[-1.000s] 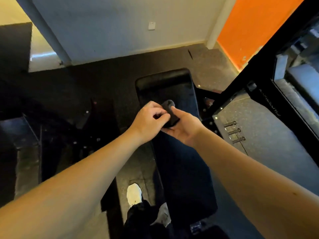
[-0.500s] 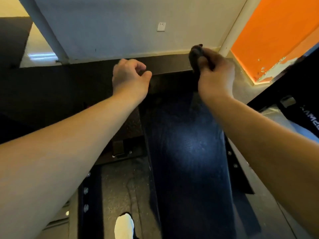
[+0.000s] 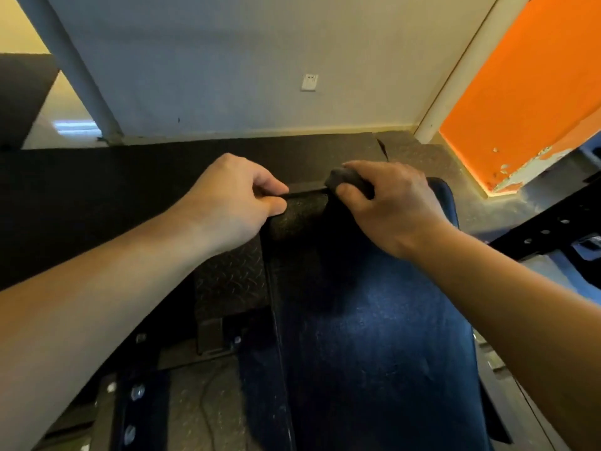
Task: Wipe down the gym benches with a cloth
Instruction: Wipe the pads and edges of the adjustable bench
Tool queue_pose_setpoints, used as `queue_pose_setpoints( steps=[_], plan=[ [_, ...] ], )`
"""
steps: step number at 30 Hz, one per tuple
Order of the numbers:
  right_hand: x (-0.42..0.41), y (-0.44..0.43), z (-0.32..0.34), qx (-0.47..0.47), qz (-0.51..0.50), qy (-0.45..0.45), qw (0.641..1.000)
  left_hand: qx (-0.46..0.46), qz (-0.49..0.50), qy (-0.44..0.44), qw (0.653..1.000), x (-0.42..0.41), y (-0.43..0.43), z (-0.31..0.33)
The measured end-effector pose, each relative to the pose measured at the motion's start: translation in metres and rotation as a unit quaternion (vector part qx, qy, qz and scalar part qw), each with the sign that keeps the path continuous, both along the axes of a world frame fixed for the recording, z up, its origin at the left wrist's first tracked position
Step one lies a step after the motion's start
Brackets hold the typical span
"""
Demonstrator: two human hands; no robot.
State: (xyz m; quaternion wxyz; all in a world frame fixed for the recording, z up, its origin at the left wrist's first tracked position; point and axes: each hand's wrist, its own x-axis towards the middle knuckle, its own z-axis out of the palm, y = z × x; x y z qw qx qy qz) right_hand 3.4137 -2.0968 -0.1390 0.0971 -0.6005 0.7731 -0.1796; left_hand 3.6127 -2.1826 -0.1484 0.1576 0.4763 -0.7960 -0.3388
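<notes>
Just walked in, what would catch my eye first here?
Two bare hands meet at the far end of a dark blue bench: the left hand pinches one edge of a dark cloth, the right hand grips its bunched end. At upper right stands a bright orange wall with chipped paint.

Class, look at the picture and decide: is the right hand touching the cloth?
Touching. The head view shows the right hand gripping the cloth, thumb and fingers curled round it, at the far end of the bench.
</notes>
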Motion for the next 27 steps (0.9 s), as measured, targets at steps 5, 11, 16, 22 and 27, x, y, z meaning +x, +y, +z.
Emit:
queue_pose_setpoints(
  steps=[5, 11, 16, 22, 27],
  plan=[
    [0.023, -0.024, -0.006, 0.016, 0.056, -0.014, 0.998, -0.006, 0.007, -0.035, 0.999, -0.007, -0.003, 0.004],
    [-0.004, -0.020, -0.003, 0.040, 0.059, 0.002, 0.997, -0.006, 0.039, -0.033, 0.999, -0.006, 0.003, 0.004],
    [-0.064, -0.008, 0.002, 0.079, -0.072, 0.024, 0.994, 0.032, 0.037, -0.054, 0.997, -0.010, 0.000, 0.012],
    [-0.017, -0.016, -0.004, 0.036, -0.056, -0.012, 0.998, 0.049, 0.055, -0.088, 0.993, -0.019, -0.001, 0.015],
    [-0.055, -0.011, 0.011, 0.090, -0.042, -0.027, 0.995, 0.052, 0.081, -0.116, 0.989, -0.024, 0.000, 0.018]
  ],
)
